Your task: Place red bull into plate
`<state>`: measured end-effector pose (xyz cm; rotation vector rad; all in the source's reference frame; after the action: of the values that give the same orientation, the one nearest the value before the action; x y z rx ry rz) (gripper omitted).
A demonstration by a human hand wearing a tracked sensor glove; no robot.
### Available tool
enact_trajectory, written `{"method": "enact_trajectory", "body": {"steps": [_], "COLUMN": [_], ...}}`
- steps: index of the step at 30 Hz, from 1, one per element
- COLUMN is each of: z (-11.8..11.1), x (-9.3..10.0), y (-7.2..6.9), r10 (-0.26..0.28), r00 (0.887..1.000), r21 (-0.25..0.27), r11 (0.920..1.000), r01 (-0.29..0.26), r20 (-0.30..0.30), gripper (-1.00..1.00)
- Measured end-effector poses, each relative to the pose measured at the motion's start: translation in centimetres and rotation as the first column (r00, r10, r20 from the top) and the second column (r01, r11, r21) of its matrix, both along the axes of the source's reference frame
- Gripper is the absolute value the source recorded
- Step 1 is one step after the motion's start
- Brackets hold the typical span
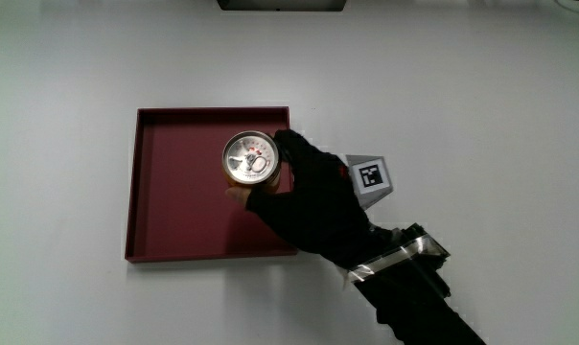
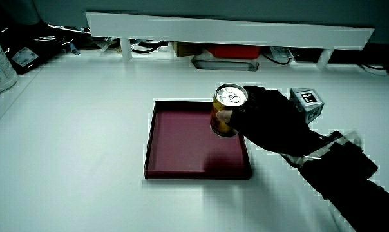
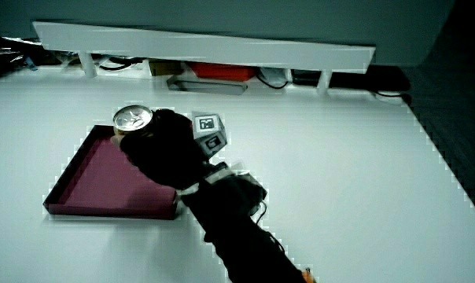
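Placement step: gloved hand (image 1: pixel 313 196) with grip wrapped around upright metal can with silver pull-tab lid and gold-red body (image 1: pixel 249 159), over the square dark-red shallow tray (image 1: pixel 134 192), near its rim farthest from the person. Can's base contact hidden in the main view; looks at or just above tray floor in a side view (image 2: pixel 224 116). Next: confirm seated, release fingers, withdraw clear of rim. White surface (image 1: pixel 481 105) around tray.

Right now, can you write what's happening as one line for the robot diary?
hand: grip shut on can | can: upright, over tray | released: not yet | table: nothing else near tray
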<state>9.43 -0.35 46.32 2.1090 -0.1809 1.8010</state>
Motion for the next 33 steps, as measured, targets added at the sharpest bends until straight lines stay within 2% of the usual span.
{"method": "enact_trajectory", "body": {"steps": [2, 3, 4, 6, 8, 9, 11, 13, 14, 16, 20, 21, 24, 28, 30, 31, 33], "z": [0.6, 0.9, 1.3, 1.7, 2.3, 2.4, 3.1, 3.7, 3.9, 4.8, 5.6, 5.9, 5.8, 5.7, 5.6, 5.7, 5.7], "x": [-0.5, -0.7, -1.0, -1.4, -1.7, -1.9, -2.1, -2.2, -2.3, -2.3, -2.4, -2.4, -2.7, -2.9, -2.9, -2.9, -2.9], "y": [0.2, 0.3, 0.4, 0.6, 0.8, 0.9, 1.0, 1.2, 1.3, 1.3, 1.7, 1.7, 1.9, 1.8, 1.7, 1.7, 1.7], "r10": [-0.015, -0.022, -0.026, -0.035, -0.046, -0.046, -0.058, -0.062, -0.064, -0.061, -0.050, -0.058, -0.054, -0.075, -0.088, -0.089, -0.093], "r00": [0.999, 1.000, 0.999, 0.999, 0.997, 0.998, 0.997, 0.997, 0.997, 0.997, 0.997, 0.996, 0.996, 0.992, 0.989, 0.990, 0.989], "r21": [-0.014, -0.041, -0.031, -0.066, -0.074, -0.096, -0.102, -0.130, -0.161, -0.160, -0.193, -0.195, -0.198, -0.200, -0.218, -0.193, -0.213], "r11": [0.9998, 0.9989, 0.9992, 0.9973, 0.9964, 0.9945, 0.9934, 0.9900, 0.9854, 0.9858, 0.9804, 0.9798, 0.9795, 0.9783, 0.9741, 0.9789, 0.9746], "r01": [0.014, 0.021, 0.025, 0.033, 0.042, 0.041, 0.053, 0.055, 0.055, 0.052, 0.038, 0.043, 0.038, 0.054, 0.060, 0.067, 0.068], "r20": [-0.046, -0.023, -0.018, -0.033, -0.054, -0.041, -0.043, -0.049, -0.052, -0.052, -0.055, -0.071, -0.077, -0.098, -0.121, -0.105, -0.112], "gripper": [0.00, 0.00, 0.00, 0.00, 0.00, 0.00, 0.00, 0.00, 0.00, 0.00, 0.00, 0.00, 0.00, 0.00, 0.00, 0.00, 0.00]}}
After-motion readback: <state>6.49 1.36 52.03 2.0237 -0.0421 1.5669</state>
